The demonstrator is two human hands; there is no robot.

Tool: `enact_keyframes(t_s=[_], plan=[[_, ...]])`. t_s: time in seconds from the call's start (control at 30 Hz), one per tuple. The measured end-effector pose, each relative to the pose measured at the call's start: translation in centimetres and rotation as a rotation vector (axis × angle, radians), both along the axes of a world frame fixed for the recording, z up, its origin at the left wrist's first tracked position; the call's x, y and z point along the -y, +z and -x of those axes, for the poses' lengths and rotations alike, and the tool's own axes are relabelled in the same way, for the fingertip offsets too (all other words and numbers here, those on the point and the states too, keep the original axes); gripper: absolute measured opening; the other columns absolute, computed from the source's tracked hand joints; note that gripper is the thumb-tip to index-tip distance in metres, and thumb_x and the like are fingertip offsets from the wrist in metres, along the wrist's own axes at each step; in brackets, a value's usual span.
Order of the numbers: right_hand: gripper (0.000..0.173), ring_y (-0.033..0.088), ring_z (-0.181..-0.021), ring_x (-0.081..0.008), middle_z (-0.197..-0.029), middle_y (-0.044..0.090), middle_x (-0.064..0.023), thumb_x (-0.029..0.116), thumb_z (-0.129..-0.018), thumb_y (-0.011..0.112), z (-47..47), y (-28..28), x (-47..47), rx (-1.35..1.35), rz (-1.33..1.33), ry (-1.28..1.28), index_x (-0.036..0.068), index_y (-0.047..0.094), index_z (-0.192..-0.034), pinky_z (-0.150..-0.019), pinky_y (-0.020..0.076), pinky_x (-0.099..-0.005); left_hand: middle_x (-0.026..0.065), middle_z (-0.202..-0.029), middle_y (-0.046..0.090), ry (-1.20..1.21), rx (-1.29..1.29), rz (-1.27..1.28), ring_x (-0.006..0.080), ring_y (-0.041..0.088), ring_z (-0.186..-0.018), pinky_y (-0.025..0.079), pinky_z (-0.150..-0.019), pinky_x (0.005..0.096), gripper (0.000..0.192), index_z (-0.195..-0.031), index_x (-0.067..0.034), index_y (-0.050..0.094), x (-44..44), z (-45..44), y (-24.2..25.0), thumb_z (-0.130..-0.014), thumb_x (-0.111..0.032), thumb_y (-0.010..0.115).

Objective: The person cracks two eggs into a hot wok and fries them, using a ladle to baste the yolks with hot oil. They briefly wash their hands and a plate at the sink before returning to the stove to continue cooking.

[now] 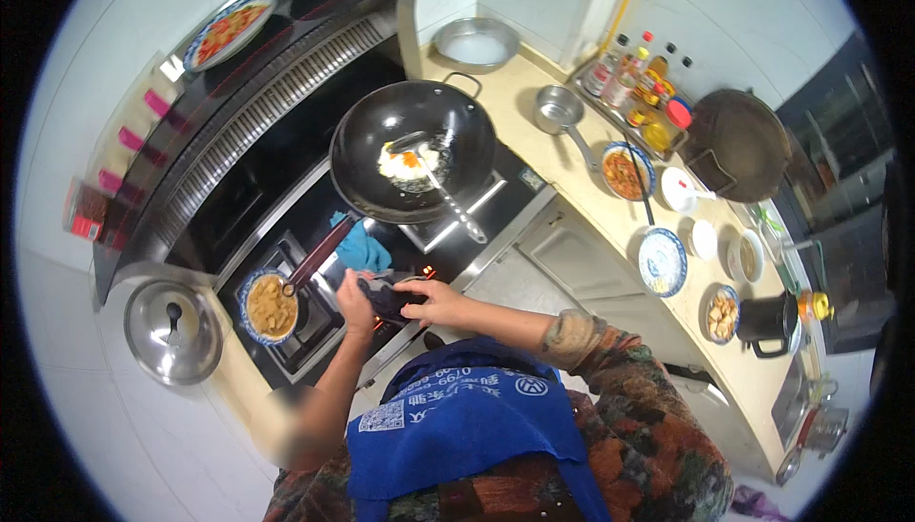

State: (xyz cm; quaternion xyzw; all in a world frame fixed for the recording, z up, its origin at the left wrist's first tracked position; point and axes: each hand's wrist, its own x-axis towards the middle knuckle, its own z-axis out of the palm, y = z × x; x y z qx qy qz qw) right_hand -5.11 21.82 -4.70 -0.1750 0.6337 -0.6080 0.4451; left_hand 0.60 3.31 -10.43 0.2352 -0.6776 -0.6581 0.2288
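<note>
Both hands are in front of me, over the near edge of the stove. My left hand holds a dark, shiny bag-like item; its contents are hidden. From the other side, the fingers of my right hand touch the same item. Beyond them, a black wok sits on the right-hand burner with its dark red handle reaching left. White and orange egg lies in the wok's bottom. A metal spatula rests in it, handle over the rim. A turquoise cloth lies beside the wok handle.
A bowl of pale brown food stands on the left of the stove, near a steel lid. Along the right counter are a saucepan, seasoning bottles, several bowls and a black pot. Filled plates rest on the range hood.
</note>
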Motion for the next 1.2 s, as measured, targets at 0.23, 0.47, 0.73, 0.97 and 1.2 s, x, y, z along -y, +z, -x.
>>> enact_keyframes(t_s=[0.23,0.47,0.73,0.97,1.2], plan=[[0.019,0.065,-0.072,-0.0227,-0.088,0.065,-0.0149,-0.003,-0.078,0.058,6.7,6.3,-6.8,-0.956,0.064,-0.447,0.000,0.062,-0.097,-0.066,0.0524,-0.0332,0.0150,-0.117,0.053,-0.385,0.144,1.068,0.0335,0.046,-0.114,0.034,-0.096,0.0466,0.021,-0.103,-0.006,0.060,1.3,0.0,-0.9,-0.084,-0.014,0.063],[0.059,0.041,-0.120,-0.0345,-0.135,0.041,-0.0184,-0.002,-0.065,0.065,11.6,6.5,-9.6,-1.489,-0.199,0.170,0.013,0.059,-0.121,-0.098,0.0392,-0.0412,0.0177,-0.140,0.038,-0.566,0.271,1.137,0.0393,0.036,-0.129,0.026,-0.105,0.0536,0.056,-0.123,-0.013,0.055,-0.5,-0.2,2.7,-0.071,-0.006,0.073],[0.038,0.038,-0.125,-0.0319,-0.140,0.039,-0.0187,0.013,-0.075,0.065,13.4,4.8,-8.1,-1.604,-0.196,0.362,0.017,0.066,-0.112,-0.099,0.0349,-0.0408,0.0177,-0.123,0.051,-0.318,-0.019,1.299,0.0361,0.045,-0.120,0.034,-0.101,0.0458,0.046,-0.121,-0.002,0.054,1.5,0.7,13.4,-0.076,0.001,0.064],[0.015,0.052,-0.101,-0.0310,-0.120,0.053,-0.0173,0.018,-0.075,0.068,14.5,5.4,-5.9,-1.630,-0.083,0.280,0.007,0.060,-0.080,-0.084,0.0459,-0.0406,0.0162,-0.111,0.060,-0.332,0.573,1.270,0.0336,0.056,-0.107,0.037,-0.094,0.0457,0.076,-0.131,-0.006,0.046,5.3,2.6,14.0,-0.065,-0.024,0.081],[0.026,0.055,-0.103,-0.0329,-0.114,0.053,-0.0148,0.017,-0.081,0.069,17.5,7.9,-5.6,-1.460,-0.065,0.376,0.008,0.060,-0.104,-0.085,0.0491,-0.0394,0.0210,-0.086,0.065,-0.439,0.710,1.144,0.0393,0.062,-0.086,0.049,-0.075,0.0476,0.042,-0.097,-0.002,0.057,9.4,3.6,10.6,-0.071,-0.029,0.077]])
